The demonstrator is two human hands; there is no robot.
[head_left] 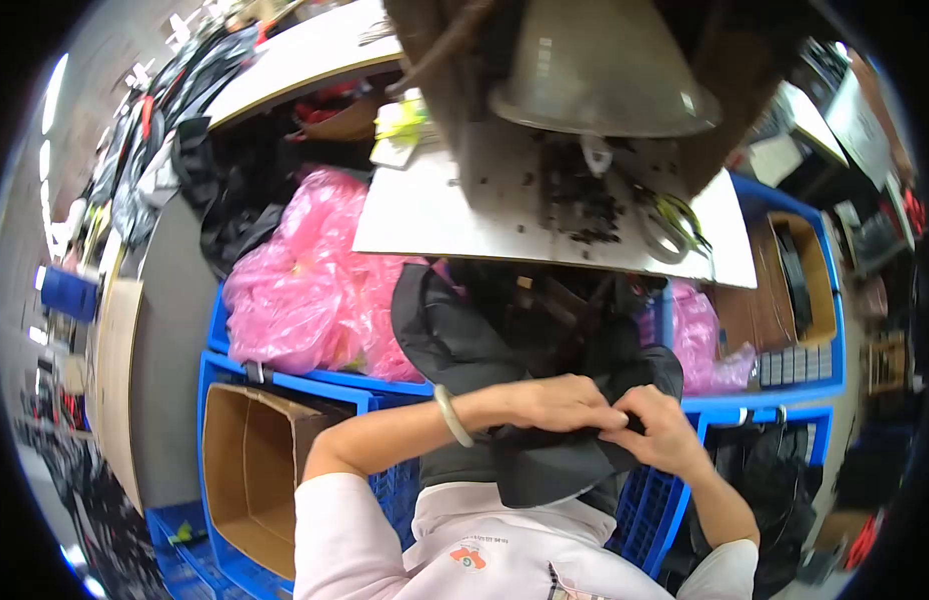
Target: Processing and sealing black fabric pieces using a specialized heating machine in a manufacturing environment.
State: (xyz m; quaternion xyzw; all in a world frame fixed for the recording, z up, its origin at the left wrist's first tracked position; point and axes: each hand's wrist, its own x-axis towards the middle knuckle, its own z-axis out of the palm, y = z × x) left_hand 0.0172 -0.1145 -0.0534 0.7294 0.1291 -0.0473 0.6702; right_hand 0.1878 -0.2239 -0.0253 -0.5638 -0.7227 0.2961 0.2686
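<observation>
Black cloth: I see it point(545, 468) at 5 o'clock, bunched over the person's lap, its lower flap hanging over the light shirt point(455, 520).
Left hand: at 4 to 5 o'clock, the left hand point(560, 403) grasps the cloth, fingers bent over it; I cannot tell what lies under them.
Right hand: at 4 o'clock, the right hand point(660, 430) pinches the cloth between thumb and bent forefinger, its tip touching the left fingers.
Pinching: I'd judge small fingertip moves work best, the left steadying the fabric while the right works its edge; loose folds could slip, so I'd keep the layers flat and even.
Left upper crate: blue crate point(219, 325) at 9 o'clock, heaped with pink plastic bags point(295, 300); their contents I can't make out.
Left lower crate: blue point(325, 388), at 8 o'clock, holding an open cardboard box point(250, 470).
Right upper crate: blue point(785, 396), at 3 o'clock, with a brown box point(815, 285) and pink plastic point(697, 345).
Right lower crate: blue point(679, 520), at 4 o'clock, stuffed with black material point(770, 490).
</observation>
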